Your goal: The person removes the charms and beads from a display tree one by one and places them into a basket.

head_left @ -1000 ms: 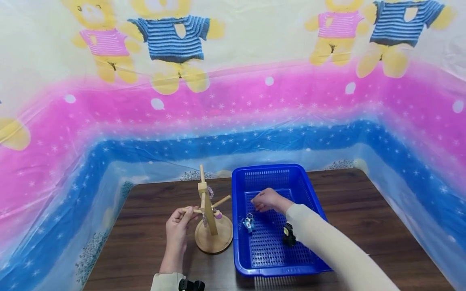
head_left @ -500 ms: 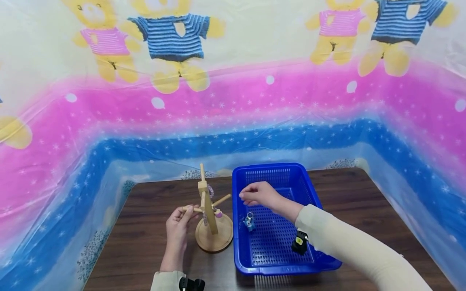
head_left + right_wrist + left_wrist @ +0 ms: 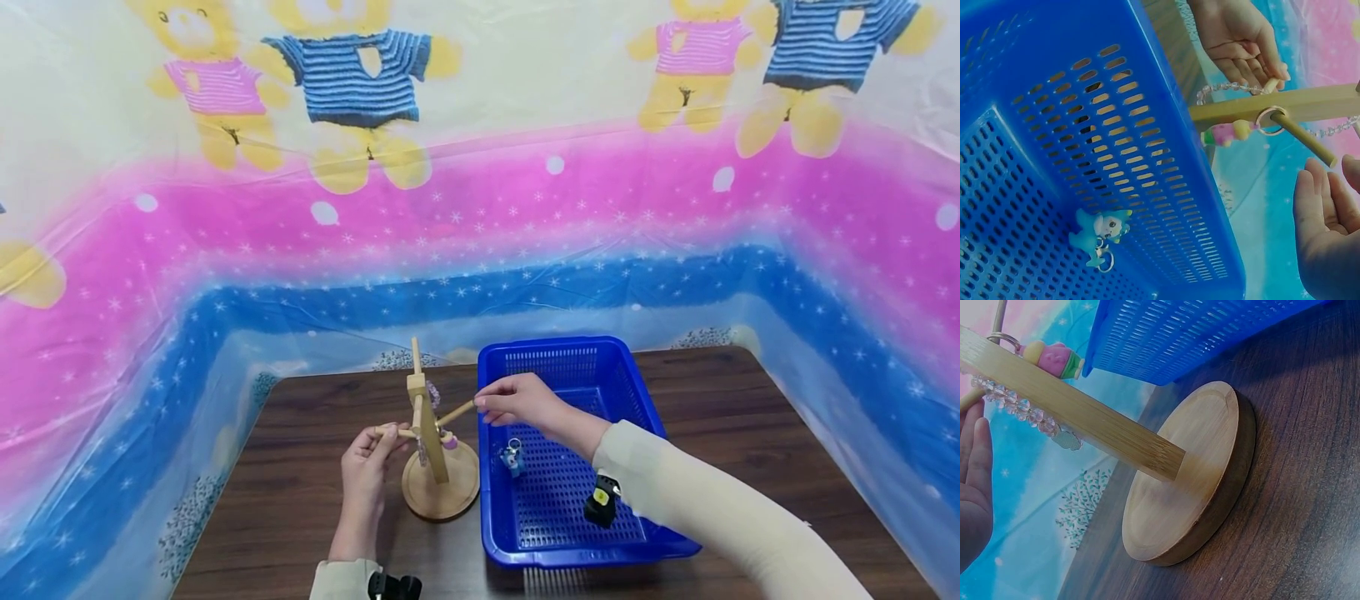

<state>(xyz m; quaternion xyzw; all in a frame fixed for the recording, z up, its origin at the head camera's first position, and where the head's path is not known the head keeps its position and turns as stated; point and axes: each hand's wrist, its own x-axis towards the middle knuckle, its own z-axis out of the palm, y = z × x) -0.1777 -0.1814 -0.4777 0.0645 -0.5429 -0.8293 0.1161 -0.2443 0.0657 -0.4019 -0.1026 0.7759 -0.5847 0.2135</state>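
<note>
A wooden peg stand [image 3: 431, 450] with a round base stands left of the blue basket. My left hand [image 3: 363, 467] pinches the end of its left peg [image 3: 400, 433], where a pink-beaded bracelet [image 3: 1019, 406] hangs. On the right peg [image 3: 1304, 139] a keychain with a pink and yellow figure [image 3: 1225, 133] hangs by its ring. My right hand [image 3: 525, 400] is at that peg's tip; in the right wrist view its fingers [image 3: 1313, 194] and thumb lie either side of the tip with a gap. A light-blue figure keychain [image 3: 513, 460] lies in the basket.
The blue perforated basket [image 3: 486, 500] stands right of the stand, under my right forearm. Another beaded bracelet [image 3: 432, 393] hangs at the back of the stand. A printed cloth [image 3: 555, 217] surrounds the dark wooden table [image 3: 300, 500].
My right hand has moved left from above the basket's inside to the tip of the right peg. The left hand keeps its place on the left peg.
</note>
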